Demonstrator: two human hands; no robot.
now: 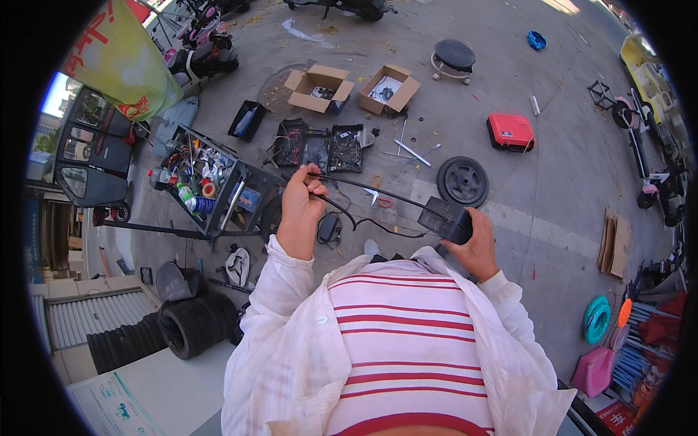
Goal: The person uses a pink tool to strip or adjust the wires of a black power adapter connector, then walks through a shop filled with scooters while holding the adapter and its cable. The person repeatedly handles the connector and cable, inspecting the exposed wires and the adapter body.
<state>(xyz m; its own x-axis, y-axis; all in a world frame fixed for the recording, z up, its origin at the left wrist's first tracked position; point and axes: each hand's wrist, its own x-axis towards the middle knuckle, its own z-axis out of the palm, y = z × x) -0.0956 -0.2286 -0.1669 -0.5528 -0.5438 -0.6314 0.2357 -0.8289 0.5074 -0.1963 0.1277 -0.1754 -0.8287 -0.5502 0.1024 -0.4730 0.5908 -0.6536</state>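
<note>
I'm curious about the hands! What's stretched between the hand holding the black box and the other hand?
In the head view, thin black cables run from the black box in the right hand to the left hand, which pinches them.

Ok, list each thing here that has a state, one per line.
left hand: closed on a black cable, held up
right hand: gripping a black box at the cable's other end
cardboard boxes: flaps open
parts trays: lids open, on the ground
red case: shut
wheel: lying flat
tool cart: loaded with tools
</note>
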